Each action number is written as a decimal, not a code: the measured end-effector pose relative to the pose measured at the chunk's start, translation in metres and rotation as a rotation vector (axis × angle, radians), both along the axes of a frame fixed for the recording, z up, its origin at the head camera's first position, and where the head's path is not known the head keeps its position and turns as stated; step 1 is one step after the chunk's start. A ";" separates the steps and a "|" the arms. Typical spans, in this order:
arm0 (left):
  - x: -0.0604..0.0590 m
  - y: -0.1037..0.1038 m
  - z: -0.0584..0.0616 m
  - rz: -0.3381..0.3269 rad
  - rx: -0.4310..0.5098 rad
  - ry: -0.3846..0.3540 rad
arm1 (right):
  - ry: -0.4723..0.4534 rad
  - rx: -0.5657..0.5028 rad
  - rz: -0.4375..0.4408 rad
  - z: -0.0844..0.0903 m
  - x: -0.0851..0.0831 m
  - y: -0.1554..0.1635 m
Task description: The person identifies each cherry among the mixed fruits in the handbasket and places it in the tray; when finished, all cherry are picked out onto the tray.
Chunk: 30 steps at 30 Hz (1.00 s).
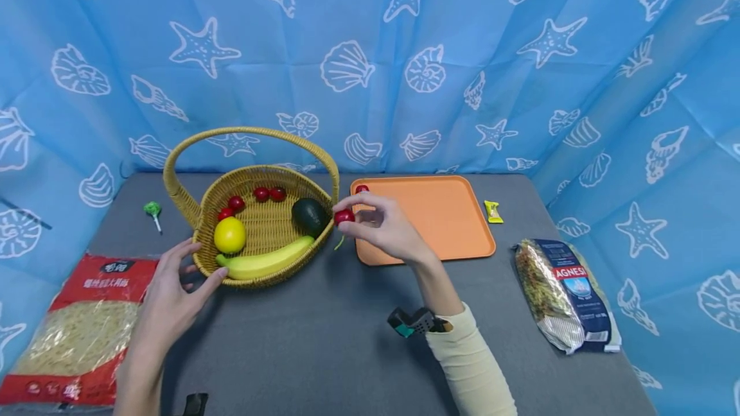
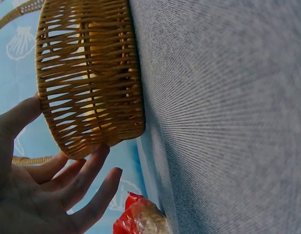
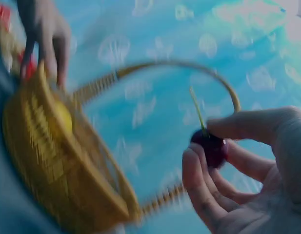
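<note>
A wicker basket (image 1: pixel 268 226) with a tall handle stands at left centre. My left hand (image 1: pixel 171 300) holds its near left rim, thumb on the edge and fingers spread against the outside. Inside lie a banana (image 1: pixel 267 260), a yellow lemon (image 1: pixel 230 235), a dark avocado (image 1: pixel 311 216) and several red cherries (image 1: pixel 236 203). Just off the basket's right side, my right hand (image 1: pixel 386 226) pinches a cherry (image 3: pixel 212 148) between thumb and fingertips, its green stem free. Behind that hand, another cherry (image 1: pixel 361 189) sits in the far left corner of the orange tray (image 1: pixel 442 214).
A red bag of noodles (image 1: pixel 87 332) lies at the left, with a green lollipop (image 1: pixel 153 208) behind it. Right of the tray are a small yellow wrapped candy (image 1: pixel 493 212) and an Agnesi pasta bag (image 1: pixel 569 297). A blue seashell curtain (image 1: pixel 381 114) hangs behind the table.
</note>
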<state>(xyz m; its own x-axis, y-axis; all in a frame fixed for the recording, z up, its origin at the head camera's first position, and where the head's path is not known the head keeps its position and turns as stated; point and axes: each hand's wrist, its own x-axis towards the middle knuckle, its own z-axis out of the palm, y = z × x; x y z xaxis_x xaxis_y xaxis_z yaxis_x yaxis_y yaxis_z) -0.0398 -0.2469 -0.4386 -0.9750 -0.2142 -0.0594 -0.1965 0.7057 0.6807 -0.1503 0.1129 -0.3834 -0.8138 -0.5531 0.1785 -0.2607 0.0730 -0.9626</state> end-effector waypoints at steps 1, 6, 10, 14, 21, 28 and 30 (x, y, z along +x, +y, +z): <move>0.001 0.000 0.000 0.003 0.000 0.000 | -0.010 -0.002 -0.042 -0.003 -0.004 0.009; 0.002 -0.001 0.000 0.008 0.001 -0.002 | -0.014 -0.016 -0.263 -0.027 -0.033 0.043; 0.002 -0.001 0.000 0.010 0.000 0.002 | 0.005 0.028 -0.392 -0.049 -0.052 0.055; 0.002 0.000 0.000 0.006 -0.005 0.006 | -0.017 0.069 -0.462 -0.068 -0.067 0.059; 0.002 0.001 0.000 0.004 0.000 0.004 | -0.035 0.176 -0.549 -0.090 -0.088 0.055; 0.000 0.000 0.002 -0.003 -0.001 -0.001 | 0.072 0.365 -0.638 -0.102 -0.103 0.049; 0.000 0.000 0.002 -0.005 -0.002 -0.002 | 0.083 0.418 -0.649 -0.104 -0.104 0.049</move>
